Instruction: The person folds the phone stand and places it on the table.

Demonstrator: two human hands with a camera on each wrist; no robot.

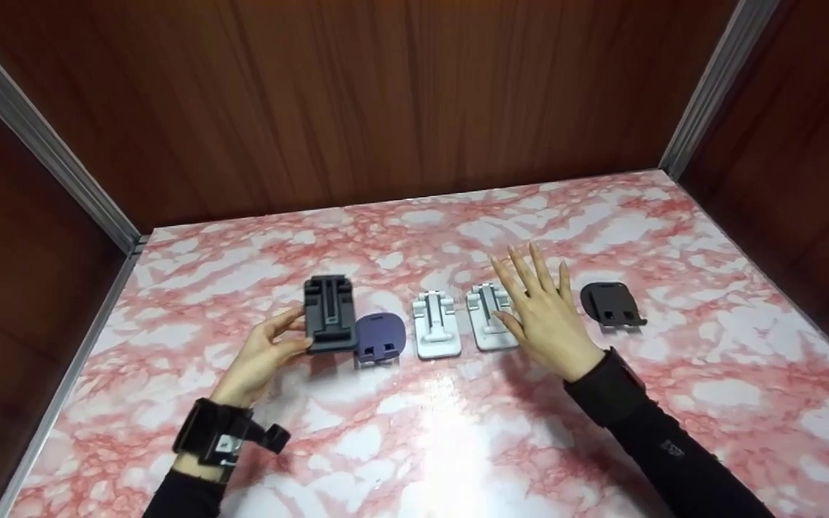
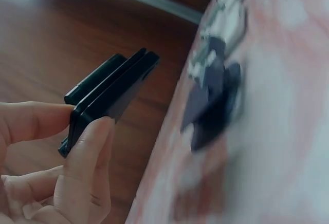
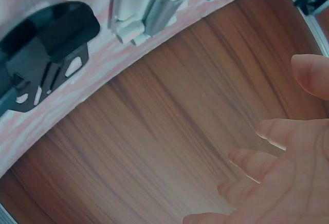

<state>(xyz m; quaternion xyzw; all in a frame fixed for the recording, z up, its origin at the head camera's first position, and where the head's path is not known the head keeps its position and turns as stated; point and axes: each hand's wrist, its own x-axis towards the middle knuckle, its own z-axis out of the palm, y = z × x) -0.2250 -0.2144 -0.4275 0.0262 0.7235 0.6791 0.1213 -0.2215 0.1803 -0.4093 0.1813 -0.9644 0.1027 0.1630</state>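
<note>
My left hand [image 1: 260,360] pinches the lower left edge of a black folding phone stand [image 1: 332,316], thumb on one face and fingers on the other. In the left wrist view the folded stand [image 2: 110,88] is seen edge-on, raised over the table. Just right of it lies a purple phone stand [image 1: 381,335] with a rounded back. My right hand [image 1: 547,320] is spread with straight fingers over a white folding phone stand [image 1: 486,320], covering its right side. Another white phone stand [image 1: 437,325] lies between that one and the purple one.
A black rounded phone stand [image 1: 612,303] lies right of my right hand. Everything is on a red-and-white marbled table [image 1: 357,453]. Dark wood panels [image 1: 386,101] with metal corner posts [image 1: 717,86] enclose its back and sides.
</note>
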